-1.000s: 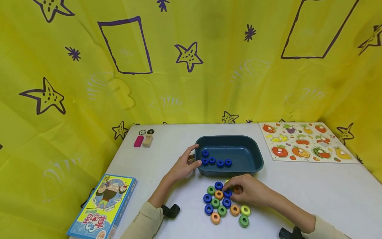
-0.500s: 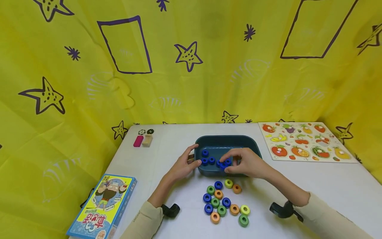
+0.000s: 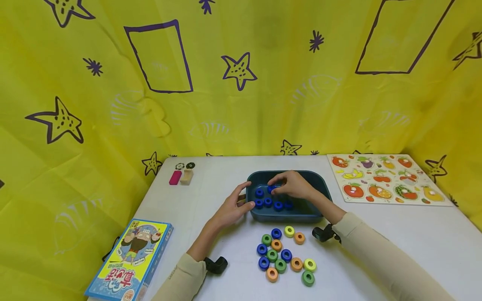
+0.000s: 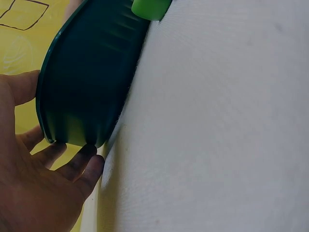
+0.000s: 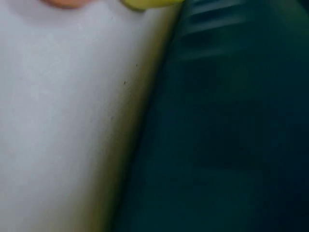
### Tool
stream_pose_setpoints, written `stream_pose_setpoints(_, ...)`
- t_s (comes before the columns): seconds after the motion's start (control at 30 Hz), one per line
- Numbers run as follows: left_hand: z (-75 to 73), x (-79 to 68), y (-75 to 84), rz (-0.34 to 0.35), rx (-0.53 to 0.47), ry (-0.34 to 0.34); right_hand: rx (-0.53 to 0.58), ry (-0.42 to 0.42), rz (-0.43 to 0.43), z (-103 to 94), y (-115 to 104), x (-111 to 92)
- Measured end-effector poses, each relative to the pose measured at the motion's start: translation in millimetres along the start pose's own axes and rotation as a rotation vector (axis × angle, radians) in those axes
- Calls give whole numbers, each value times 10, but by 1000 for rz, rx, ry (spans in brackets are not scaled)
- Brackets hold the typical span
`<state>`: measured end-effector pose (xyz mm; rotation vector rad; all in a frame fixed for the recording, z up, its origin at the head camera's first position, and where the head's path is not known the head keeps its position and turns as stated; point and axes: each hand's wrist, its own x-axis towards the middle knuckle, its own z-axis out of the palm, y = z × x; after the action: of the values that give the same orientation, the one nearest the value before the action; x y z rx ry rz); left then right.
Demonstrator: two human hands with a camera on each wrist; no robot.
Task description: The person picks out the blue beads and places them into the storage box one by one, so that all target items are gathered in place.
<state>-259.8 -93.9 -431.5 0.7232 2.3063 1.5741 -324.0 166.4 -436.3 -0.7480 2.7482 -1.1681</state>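
A dark teal plastic tray (image 3: pixel 318 196) stands on the white table. My left hand (image 3: pixel 230 211) holds its left end, with the thumb at the near corner and the fingers against the end wall, as the left wrist view also shows on the tray's side (image 4: pixel 87 72). Over the inside of the tray, my right hand (image 3: pixel 295 186) pinches a blue ring bead (image 3: pixel 270 190) between thumb and fingertips. Several more blue beads (image 3: pixel 278 206) lie along the tray's near left part. In the right wrist view, the tray wall (image 5: pixel 207 135) fills one side and that hand is out of sight.
In front of the tray lies a loose group of blue, green, orange (image 3: pixel 296 264) and yellow beads (image 3: pixel 289 231). A fruit puzzle board (image 3: pixel 384 179) sits at the back right. To the left are a boxed game (image 3: pixel 129 255), a pink block (image 3: pixel 175 177) and a wooden piece (image 3: pixel 186 177).
My right hand has picked a blue bead from the group, carried it over the tray's near edge and moved further back and left inside it. The left hand has stayed on the tray.
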Motion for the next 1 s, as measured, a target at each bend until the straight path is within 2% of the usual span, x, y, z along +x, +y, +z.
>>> stream_pose_setpoints(0.2,-4,-1,12,-9,-3,9,-27,-65,33,49,56,84)
stream_pose_setpoints(0.43,-2,3,2,-8,-15,1,-53,-112,45,59,92,90)
stream_pose_setpoints(0.53,1,7,-6,-8,-18,-1,-36,-106,44,36,79,71)
stream_pose_setpoints(0.63,7,10,-7,-4,-19,2,-13,-66,46,-5,57,39)
stream_pose_setpoints(0.8,19,9,-10,-1,-25,9,-11,24,18,-90,-37,-120)
stream_pose_setpoints(1.0,13,27,-59,-3,-22,9,-16,75,-55,-112,-304,-524)
